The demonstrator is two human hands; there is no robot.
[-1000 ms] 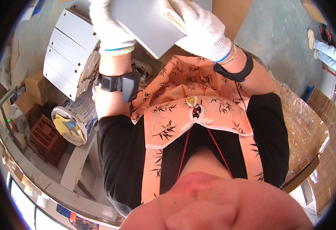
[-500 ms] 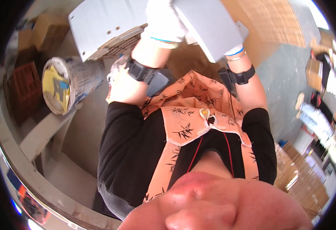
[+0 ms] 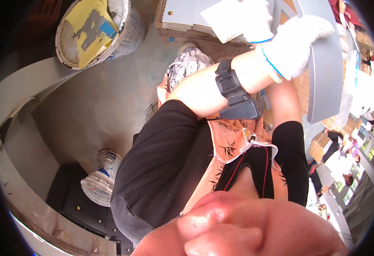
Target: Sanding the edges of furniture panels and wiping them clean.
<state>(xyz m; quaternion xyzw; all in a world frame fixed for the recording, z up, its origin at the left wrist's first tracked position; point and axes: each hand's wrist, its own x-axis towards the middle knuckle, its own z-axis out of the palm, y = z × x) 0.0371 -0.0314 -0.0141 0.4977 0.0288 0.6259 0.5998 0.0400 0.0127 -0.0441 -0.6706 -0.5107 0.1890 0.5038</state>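
My left hand (image 3: 300, 45), in a white knitted glove with a blue-edged cuff, reaches across to the right. Its fingers lie over the edge of a smooth grey panel (image 3: 327, 81), which stands tilted on its narrow side. Behind the left forearm, my right arm crosses toward the middle. The gloved right hand (image 3: 256, 21) is at the top, beside a pale flat sheet (image 3: 223, 20) and a stack of light grey panels (image 3: 182, 12). Glare washes out its fingers, so their hold cannot be made out.
A splattered bucket (image 3: 132, 36) with a yellow sheet (image 3: 86, 27) on top stands at the upper left. Another bucket (image 3: 99, 187) is lower left, by a curved pale beam (image 3: 29, 85). Cartons (image 3: 319, 145) and several people are at the right.
The grey panel has swung from the upper middle to the right with my left hand. My arms now cross. The view has turned, bringing the yellow-topped bucket higher.
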